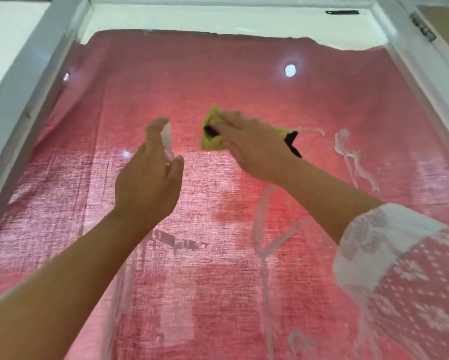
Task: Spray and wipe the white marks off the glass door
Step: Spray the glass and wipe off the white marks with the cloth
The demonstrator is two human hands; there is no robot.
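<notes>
The glass door fills the view, with a red cloth hanging behind the pane. White marks streak the glass at the right, and fainter smears run down the middle. My right hand presses a yellow-green cloth with a black edge flat against the glass, left of the white marks. My left hand grips a small clear spray bottle, its top showing between my fingers and thumb, held up in front of the pane.
A white door frame borders the pane on the left, top and right. A metal hinge sits at the top right. Two ceiling lights reflect in the glass. My patterned right sleeve fills the lower right.
</notes>
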